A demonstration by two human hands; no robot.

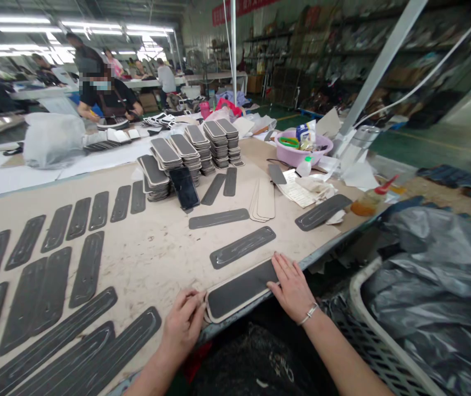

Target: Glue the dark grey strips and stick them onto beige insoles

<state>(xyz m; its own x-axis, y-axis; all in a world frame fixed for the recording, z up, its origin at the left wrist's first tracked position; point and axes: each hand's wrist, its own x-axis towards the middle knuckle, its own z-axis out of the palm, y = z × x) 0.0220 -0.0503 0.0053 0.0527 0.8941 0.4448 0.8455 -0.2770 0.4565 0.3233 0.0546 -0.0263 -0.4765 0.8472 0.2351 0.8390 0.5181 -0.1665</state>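
Note:
A long dark strip on a tan backing piece (239,290) lies at the near edge of the worktable (156,258). My left hand (183,324) has its fingers curled against the piece's left end, pinching it. My right hand (291,286) lies flat with fingers stretched out, pressing on its right end. Just beyond it lies another dark strip (242,247), and several more dark strips (54,297) are spread in rows over the left of the table.
Stacks of finished pieces (194,151), a phone (184,187), tan blanks (264,199), a pink basin (301,149) and a glue bottle (369,201) sit farther back. A basket with a grey plastic bag (433,286) stands at right. Another person (109,99) works at the far left.

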